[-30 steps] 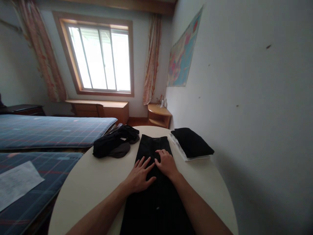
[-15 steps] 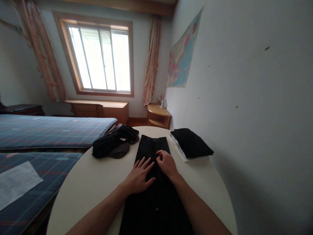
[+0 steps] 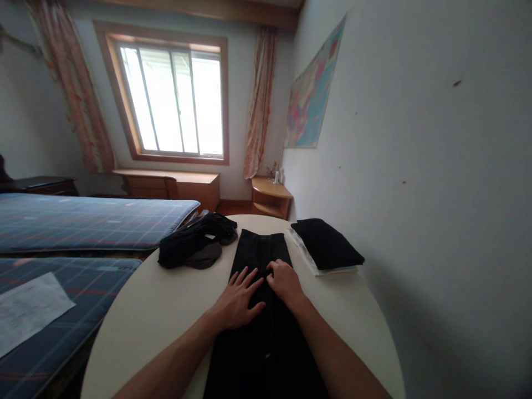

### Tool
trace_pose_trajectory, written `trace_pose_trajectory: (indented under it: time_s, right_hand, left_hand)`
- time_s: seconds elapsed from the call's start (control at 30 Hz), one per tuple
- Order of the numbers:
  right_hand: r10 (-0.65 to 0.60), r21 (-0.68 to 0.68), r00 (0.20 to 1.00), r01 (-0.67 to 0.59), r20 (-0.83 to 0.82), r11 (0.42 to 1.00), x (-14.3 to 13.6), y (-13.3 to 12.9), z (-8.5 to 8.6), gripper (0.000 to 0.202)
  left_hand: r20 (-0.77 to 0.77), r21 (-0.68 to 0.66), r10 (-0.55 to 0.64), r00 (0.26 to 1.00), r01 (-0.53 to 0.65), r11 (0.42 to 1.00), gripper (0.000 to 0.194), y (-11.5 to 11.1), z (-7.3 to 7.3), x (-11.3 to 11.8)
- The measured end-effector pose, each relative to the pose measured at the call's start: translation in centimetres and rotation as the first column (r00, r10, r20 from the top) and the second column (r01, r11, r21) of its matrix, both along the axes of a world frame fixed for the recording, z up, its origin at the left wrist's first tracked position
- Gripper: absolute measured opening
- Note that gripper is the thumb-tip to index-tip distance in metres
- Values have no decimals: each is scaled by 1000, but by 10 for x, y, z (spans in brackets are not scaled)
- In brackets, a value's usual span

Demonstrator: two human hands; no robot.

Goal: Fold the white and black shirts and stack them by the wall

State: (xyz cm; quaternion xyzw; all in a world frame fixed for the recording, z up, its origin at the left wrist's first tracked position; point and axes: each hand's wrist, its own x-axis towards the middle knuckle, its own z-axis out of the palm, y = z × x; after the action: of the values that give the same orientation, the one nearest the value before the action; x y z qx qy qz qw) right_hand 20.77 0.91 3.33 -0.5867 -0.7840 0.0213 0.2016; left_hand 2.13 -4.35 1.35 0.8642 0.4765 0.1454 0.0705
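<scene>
A long black garment (image 3: 266,346) lies flat on the round cream table (image 3: 153,327), folded into a narrow strip. A seam or zip line runs down its middle, with a small light spot low on it. My left hand (image 3: 239,302) rests open and flat on the garment's left side, fingers spread. Beside it, my right hand (image 3: 286,284) is closed, its fingers curled together against the middle line. What those fingertips grip is hidden.
A folded black cloth on white packaging (image 3: 328,244) sits at the table's right, near the wall. Crumpled dark clothing (image 3: 197,244) lies at the left edge. Mattresses (image 3: 83,221) stand to the left, with a paper sheet (image 3: 35,307) on the nearer one.
My right hand has slid slightly toward me along the middle line. My left hand stays on the garment.
</scene>
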Motion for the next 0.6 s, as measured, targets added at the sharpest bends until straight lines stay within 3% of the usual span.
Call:
trace_pose_trajectory:
  time_s: [0.23, 0.47, 0.6]
  right_hand:
    - [-46, 60, 996, 50, -71, 997, -5, -1, 6, 17]
    - [138, -42, 986, -143, -97, 989, 4, 3, -6, 39]
    - [273, -218, 962, -271, -23, 938, 17, 1, -10, 53]
  left_hand:
    - [14, 12, -6, 1000, 6, 1000, 68, 0, 2, 0]
    - [19, 11, -18, 1000, 17, 1000, 67, 0, 2, -2]
    - [15, 28, -3, 1000, 2, 1000, 62, 0, 0, -2]
